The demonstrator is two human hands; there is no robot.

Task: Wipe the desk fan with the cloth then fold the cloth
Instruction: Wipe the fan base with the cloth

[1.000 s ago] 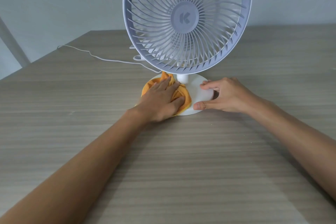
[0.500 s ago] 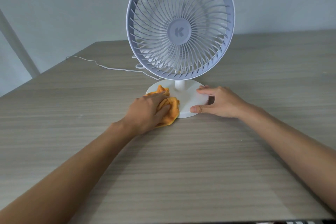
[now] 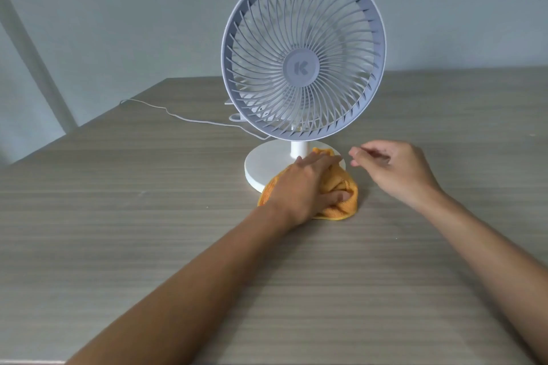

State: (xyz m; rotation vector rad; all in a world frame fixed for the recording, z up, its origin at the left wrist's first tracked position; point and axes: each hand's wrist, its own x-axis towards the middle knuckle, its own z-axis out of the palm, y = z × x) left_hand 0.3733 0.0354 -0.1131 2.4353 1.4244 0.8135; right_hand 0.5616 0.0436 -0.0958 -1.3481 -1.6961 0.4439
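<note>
A desk fan (image 3: 302,68) with a pale lilac grille stands upright on a round white base (image 3: 267,163) in the middle of the wooden desk. My left hand (image 3: 305,187) presses a bunched orange cloth (image 3: 341,198) onto the right front part of the base, the cloth spilling onto the desk. My right hand (image 3: 391,169) hovers just right of the base with loosely curled, parted fingers, holding nothing and apart from the fan.
A thin white power cord (image 3: 178,117) runs from behind the fan to the desk's far left edge. The wood-grain desk (image 3: 148,246) stretches wide around the fan. A plain grey wall stands behind.
My left hand has slid the cloth from the left front of the base across to its right side. My right hand has let go of the base and lifted away to the right.
</note>
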